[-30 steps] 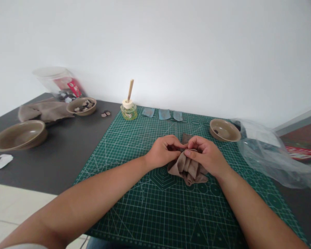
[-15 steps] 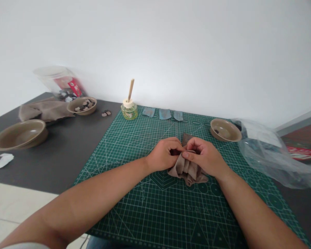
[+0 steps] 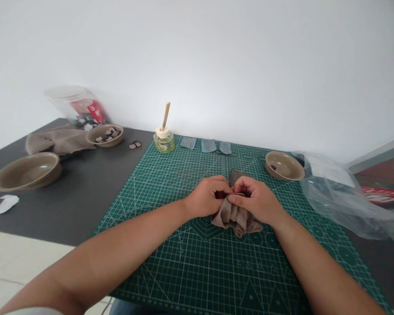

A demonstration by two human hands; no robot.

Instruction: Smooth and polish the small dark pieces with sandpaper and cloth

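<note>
Pinches the bunched brown cloth (image 3: 237, 215) at its far folds with left hand (image 3: 207, 197) and right hand (image 3: 258, 199), fully occupied and curled nearly closed. Holds it on the green cutting mat (image 3: 170, 267), nearer than the far-right bowl (image 3: 288, 165).

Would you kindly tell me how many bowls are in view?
3: the left bowl near the white scrap, the middle bowl holding small pieces, the right bowl beside the crumpled bag. None seems hidden.
</note>
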